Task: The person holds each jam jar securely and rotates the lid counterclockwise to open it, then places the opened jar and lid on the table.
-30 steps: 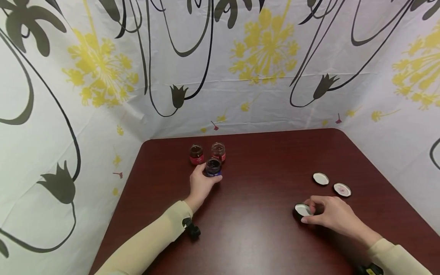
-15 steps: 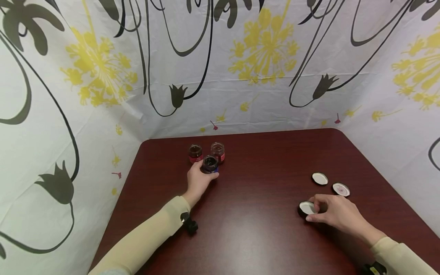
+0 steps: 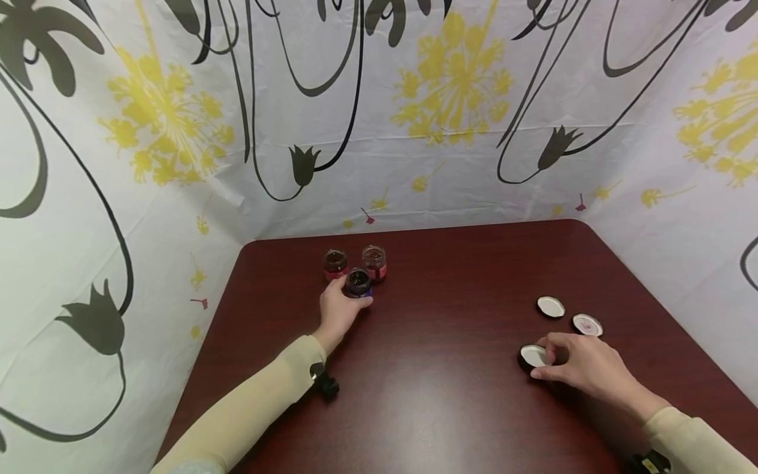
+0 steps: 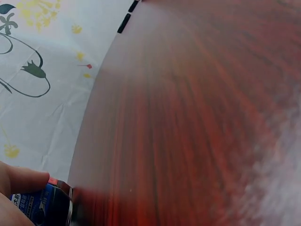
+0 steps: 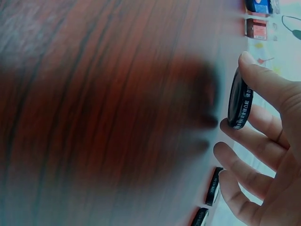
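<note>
My left hand (image 3: pixel 339 312) grips a small glass jar (image 3: pixel 358 282) with a blue label and dark contents, its top uncovered. Right behind it stand two more lidless jars with red labels, a dark-filled jar (image 3: pixel 335 262) on the left and a paler jar (image 3: pixel 374 263) on the right. In the left wrist view the blue label (image 4: pixel 35 207) shows under the fingers. My right hand (image 3: pixel 583 363) pinches a black jar lid (image 3: pixel 532 356) by its edge, white inside facing up. In the right wrist view the lid (image 5: pixel 240 99) sits between thumb and fingertips, just above the table.
Two other lids, a plain white one (image 3: pixel 551 307) and one with a reddish mark (image 3: pixel 588 324), lie inside-up beyond the right hand. The dark red wooden table (image 3: pixel 438 395) ends at a patterned cloth (image 3: pixel 414 178) at the back and sides.
My left hand has carried the blue-labelled jar slightly back and left, closer to the red-labelled jars. My right hand has shifted the lid a little right and away from me.
</note>
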A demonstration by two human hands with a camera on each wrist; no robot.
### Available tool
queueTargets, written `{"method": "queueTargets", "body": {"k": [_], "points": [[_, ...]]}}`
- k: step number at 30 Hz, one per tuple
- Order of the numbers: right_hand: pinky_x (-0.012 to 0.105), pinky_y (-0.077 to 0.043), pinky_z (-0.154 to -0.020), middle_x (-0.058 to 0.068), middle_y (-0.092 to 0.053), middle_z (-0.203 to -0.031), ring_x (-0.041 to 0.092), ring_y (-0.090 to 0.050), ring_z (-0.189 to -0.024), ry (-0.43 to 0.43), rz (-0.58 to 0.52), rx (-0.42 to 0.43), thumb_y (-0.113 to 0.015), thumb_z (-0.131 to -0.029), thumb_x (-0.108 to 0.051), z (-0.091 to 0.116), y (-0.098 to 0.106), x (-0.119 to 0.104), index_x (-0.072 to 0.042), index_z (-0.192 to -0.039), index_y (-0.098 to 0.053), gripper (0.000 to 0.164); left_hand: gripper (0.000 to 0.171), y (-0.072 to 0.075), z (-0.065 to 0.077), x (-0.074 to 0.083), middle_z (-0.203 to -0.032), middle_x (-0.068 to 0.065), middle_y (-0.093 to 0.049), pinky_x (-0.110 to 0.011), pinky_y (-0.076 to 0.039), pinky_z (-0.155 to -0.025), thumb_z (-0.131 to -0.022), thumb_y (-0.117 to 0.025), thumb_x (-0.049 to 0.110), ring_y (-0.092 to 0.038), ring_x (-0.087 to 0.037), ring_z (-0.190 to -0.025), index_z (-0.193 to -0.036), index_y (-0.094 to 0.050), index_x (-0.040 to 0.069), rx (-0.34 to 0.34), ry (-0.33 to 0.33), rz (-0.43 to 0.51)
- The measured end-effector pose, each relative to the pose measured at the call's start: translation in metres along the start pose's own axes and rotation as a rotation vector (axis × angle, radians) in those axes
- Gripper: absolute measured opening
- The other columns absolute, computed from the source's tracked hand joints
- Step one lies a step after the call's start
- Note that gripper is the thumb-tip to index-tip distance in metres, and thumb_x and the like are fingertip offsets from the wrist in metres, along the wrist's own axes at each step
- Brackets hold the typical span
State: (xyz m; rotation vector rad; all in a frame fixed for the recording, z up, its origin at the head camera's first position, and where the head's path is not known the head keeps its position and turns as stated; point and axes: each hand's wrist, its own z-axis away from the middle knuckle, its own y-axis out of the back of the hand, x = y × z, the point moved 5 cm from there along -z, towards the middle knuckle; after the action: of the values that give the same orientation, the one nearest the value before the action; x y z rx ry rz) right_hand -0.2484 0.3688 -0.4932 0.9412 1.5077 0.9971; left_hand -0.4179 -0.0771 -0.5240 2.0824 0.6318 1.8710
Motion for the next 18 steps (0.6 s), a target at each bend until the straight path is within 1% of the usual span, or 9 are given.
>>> {"method": "queueTargets", "body": {"k": [5, 8, 12, 18], "points": [[0.033, -0.037, -0.056, -0.015, -0.071, -0.108, 0.002, -0.053, -0.07, -0.005, 0.006, 0.01, -0.081, -0.068, -0.067, 0.0018, 0.0003, 0.0031, -0.035, -0.074, -0.053, 0.043, 0.068, -0.0002, -0.0036, -0.0023, -0.127, -0.012, -0.064, -0.047, -0.044, -0.104, -0.072, -0.092, 0.023, -0.057, -0.031, -0.121, -0.132, -0.064, 0.006, 0.013, -0.002, -0.001], [0.033, -0.037, -0.056, -0.014, -0.071, -0.108, 0.003, -0.055, -0.073, -0.005, 0.008, 0.015, -0.081, -0.068, -0.067, 0.003, 0.0001, 0.0049, -0.035, -0.073, -0.053, 0.043, 0.066, -0.0002, -0.0053, -0.0048, -0.122, -0.01, -0.065, -0.047, -0.045, -0.102, -0.072, -0.092, 0.024, -0.059, -0.03, -0.118, -0.13, -0.065, 0.007, 0.014, 0.002, -0.007], [0.033, -0.037, -0.056, -0.013, -0.072, -0.108, 0.004, -0.057, -0.075, 0.0, 0.006, 0.021, -0.081, -0.069, -0.067, 0.004, -0.0003, 0.0076, -0.035, -0.074, -0.053, 0.043, 0.068, -0.0005, -0.0072, -0.0076, -0.123, -0.011, -0.064, -0.047, -0.046, -0.102, -0.074, -0.091, 0.027, -0.059, -0.03, -0.119, -0.132, -0.064, 0.008, 0.004, 0.013, -0.014], [0.033, -0.036, -0.054, -0.01, -0.072, -0.109, 0.004, -0.056, -0.072, 0.004, 0.015, 0.039, -0.081, -0.071, -0.066, 0.0046, 0.0006, 0.0105, -0.036, -0.074, -0.053, 0.041, 0.07, -0.0013, -0.0095, -0.0057, -0.124, -0.012, -0.064, -0.049, -0.047, -0.101, -0.076, -0.09, 0.031, -0.059, -0.031, -0.118, -0.135, -0.062, 0.007, -0.012, 0.004, -0.037]]}}
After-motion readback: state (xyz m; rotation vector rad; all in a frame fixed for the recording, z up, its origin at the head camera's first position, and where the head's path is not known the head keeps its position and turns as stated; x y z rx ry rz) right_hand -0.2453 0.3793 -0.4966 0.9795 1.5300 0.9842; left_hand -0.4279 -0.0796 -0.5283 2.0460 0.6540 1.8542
